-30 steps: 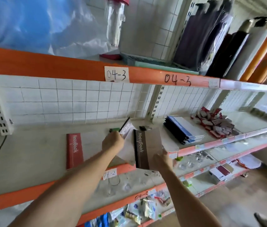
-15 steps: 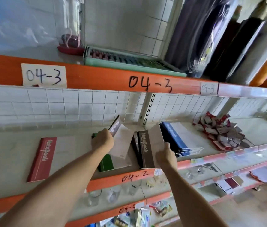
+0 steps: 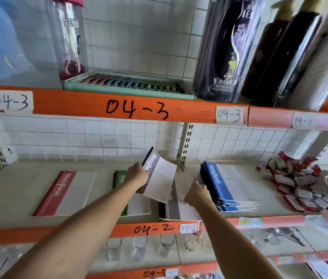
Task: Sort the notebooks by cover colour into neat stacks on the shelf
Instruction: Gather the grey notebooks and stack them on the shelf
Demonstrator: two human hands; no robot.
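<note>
**Q:** Status of the sort?

**A:** I am working on the shelf (image 3: 10,198) tagged 04-2. Red notebook (image 3: 66,193) is lying alone at 9 o'clock from my hands. Green notebooks (image 3: 121,179) are sitting just left of centre, partly hidden under my left forearm. Blue stack (image 3: 217,184) is lying at 3 o'clock, fanned at its near edge, so not yet neat.

**Q:** And the hands?

**A:** My left hand (image 3: 138,174) is gripping a black-spined notebook (image 3: 159,178), fingers curled round its spine edge, holding it tilted up above the shelf. My right hand (image 3: 196,193) is resting on the black pile (image 3: 172,210) at 6 o'clock below the lifted book; fingers are bent over the top cover, but I cannot tell whether they are pinching it or only pressing.

**Q:** What is remaining?

**A:** I am judging that four colour groups are already separated. The lifted black one is still needing to go down onto the black pile, which is overhanging the shelf's front lip. Squaring the blue and black stacks looks outstanding. Red packets (image 3: 304,188) at far right are not part of this.
</note>
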